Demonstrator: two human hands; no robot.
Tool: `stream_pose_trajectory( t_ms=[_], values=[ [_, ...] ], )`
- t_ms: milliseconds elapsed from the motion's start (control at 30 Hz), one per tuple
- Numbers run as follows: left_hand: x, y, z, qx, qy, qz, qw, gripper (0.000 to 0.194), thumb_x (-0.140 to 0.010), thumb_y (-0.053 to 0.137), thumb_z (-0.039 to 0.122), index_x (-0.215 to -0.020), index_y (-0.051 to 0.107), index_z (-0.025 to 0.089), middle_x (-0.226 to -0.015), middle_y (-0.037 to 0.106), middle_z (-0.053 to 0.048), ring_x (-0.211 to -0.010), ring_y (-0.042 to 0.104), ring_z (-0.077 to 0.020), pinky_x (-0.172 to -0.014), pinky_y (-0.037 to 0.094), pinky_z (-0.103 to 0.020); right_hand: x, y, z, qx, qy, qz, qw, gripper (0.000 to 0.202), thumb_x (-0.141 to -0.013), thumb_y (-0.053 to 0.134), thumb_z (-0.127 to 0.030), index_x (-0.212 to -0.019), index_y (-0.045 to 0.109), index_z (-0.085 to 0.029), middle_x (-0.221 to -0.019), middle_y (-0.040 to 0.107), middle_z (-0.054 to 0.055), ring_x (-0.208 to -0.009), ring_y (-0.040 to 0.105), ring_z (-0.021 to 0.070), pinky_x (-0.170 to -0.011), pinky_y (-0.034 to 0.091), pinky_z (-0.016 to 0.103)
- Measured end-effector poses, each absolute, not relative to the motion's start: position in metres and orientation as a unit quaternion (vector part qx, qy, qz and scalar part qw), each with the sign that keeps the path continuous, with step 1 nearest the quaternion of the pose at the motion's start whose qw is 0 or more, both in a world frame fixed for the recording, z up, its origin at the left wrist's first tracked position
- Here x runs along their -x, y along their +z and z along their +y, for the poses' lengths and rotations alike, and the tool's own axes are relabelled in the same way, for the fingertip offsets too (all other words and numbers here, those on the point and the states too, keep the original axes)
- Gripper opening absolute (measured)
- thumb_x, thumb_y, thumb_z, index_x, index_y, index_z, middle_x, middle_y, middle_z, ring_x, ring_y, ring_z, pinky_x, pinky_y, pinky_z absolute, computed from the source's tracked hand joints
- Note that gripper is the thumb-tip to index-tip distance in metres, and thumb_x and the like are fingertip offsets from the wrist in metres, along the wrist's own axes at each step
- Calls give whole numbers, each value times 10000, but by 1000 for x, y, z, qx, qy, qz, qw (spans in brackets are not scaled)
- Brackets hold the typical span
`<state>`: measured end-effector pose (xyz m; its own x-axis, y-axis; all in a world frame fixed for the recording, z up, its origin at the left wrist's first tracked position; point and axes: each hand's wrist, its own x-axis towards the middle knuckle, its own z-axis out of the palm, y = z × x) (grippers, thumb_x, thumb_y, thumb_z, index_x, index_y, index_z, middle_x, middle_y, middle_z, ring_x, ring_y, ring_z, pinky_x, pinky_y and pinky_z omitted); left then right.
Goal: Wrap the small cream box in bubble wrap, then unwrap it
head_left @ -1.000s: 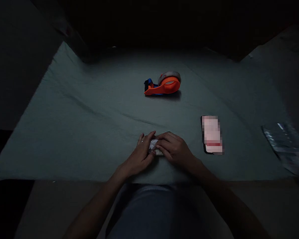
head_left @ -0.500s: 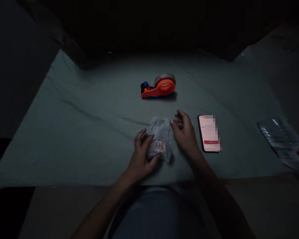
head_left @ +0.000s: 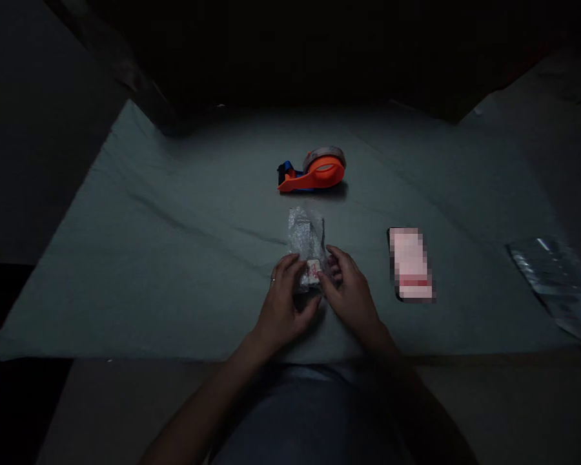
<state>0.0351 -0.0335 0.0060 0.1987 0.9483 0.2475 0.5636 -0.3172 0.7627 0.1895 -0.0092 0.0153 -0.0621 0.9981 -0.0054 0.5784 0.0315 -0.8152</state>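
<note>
A sheet of clear bubble wrap lies before me, its far end flat on the cloth. At its near end sits a small whitish piece with red marks, partly covered by my fingers. My left hand is curled over the left side of the wrap, fingertips on it and thumb below. From the right, my right hand grips the wrap's near edge, its thumb against the small piece. What lies under the fingers is hidden.
An orange and blue tape dispenser holding a roll of tape stands farther back. To the right lies a phone with a lit screen. A clear plastic bag is at the right edge of the cloth-covered table. The room is dim.
My right hand has come in and down to the wrapped piece. The wrap and small piece have shifted slightly away from me, and the left hand's thumb has left the wrap's near side.
</note>
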Motion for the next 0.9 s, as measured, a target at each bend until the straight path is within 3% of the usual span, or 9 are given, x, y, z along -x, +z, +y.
stream_pose_trajectory(
  t_ms=[67, 233, 333, 433, 533, 633, 700, 800, 900],
  values=[
    [-35, 5, -32, -722, 364, 534, 247, 544, -826, 631, 232, -1306, 379, 184, -1293, 489, -144, -1252, 449, -259, -1068, 406, -465, -194, 9, -10, 621, 352, -622, 322, 372, -859, 519, -278, -1224, 527, -204, -961, 653, 73, -821, 646, 193, -746, 545, 348],
    [-26, -1, -31, -649, 401, 592, 260, 249, -901, 527, 253, -1142, 516, 194, -1056, 613, -68, -1011, 586, -187, -904, 504, -353, -212, 3, -18, 647, 348, -578, 356, 368, -886, 466, -287, -1240, 517, -203, -819, 651, 37, -725, 639, 182, -650, 520, 312],
    [-14, -6, -31, -593, 409, 643, 260, 261, -905, 483, 246, -1161, 505, 201, -1017, 606, -57, -945, 605, -175, -862, 520, -346, -223, 1, -21, 674, 330, -573, 328, 416, -876, 459, -270, -1283, 484, -186, -705, 618, 5, -596, 597, 170, -568, 488, 301],
    [0, -10, -28, -590, 413, 652, 238, 317, -868, 504, 202, -1183, 466, 213, -1106, 564, -82, -1034, 577, -197, -918, 507, -389, -227, -3, -22, 689, 297, -584, 311, 433, -846, 505, -264, -1267, 462, -174, -711, 615, 7, -594, 599, 175, -578, 502, 318],
    [9, -9, -20, -649, 392, 624, 189, 219, -826, 511, 137, -1027, 516, 225, -1285, 469, -107, -1248, 448, -248, -1018, 441, -473, -225, -5, -18, 668, 211, -626, 343, 283, -824, 551, -249, -1099, 517, -193, -883, 619, 77, -778, 630, 214, -683, 544, 372],
    [15, -4, -10, -728, 324, 586, 149, 155, -800, 507, 78, -830, 588, 206, -1425, 357, -73, -1386, 271, -306, -1067, 370, -545, -224, -3, -9, 612, 111, -711, 328, 197, -812, 495, -119, -970, 575, -205, -1148, 544, 145, -1142, 534, 287, -938, 484, 506],
    [17, -2, 0, -765, 281, 562, 143, 251, -790, 503, 42, -888, 651, 219, -1489, 290, -45, -1428, 170, -326, -1102, 306, -579, -224, 1, -1, 590, 99, -753, 274, 351, -765, 451, -29, -1017, 612, -214, -1315, 453, 132, -1304, 403, 314, -1038, 405, 566],
    [19, -2, 19, -788, 231, 551, 149, 423, -815, 496, 46, -1152, 633, 260, -1547, 197, -46, -1454, 55, -339, -1136, 221, -594, -225, 5, 13, 585, 126, -776, 199, 560, -725, 421, 12, -1184, 600, -254, -1480, 320, 74, -1422, 230, 322, -1108, 332, 577],
    [17, -4, 39, -791, 178, 561, 168, 413, -856, 540, 150, -1259, 580, 231, -1555, 199, -117, -1456, 65, -379, -1124, 187, -620, -221, 7, 27, 587, 144, -779, 166, 559, -760, 427, -40, -1278, 548, -214, -1515, 322, 94, -1438, 204, 340, -1120, 304, 587]
  ],
)
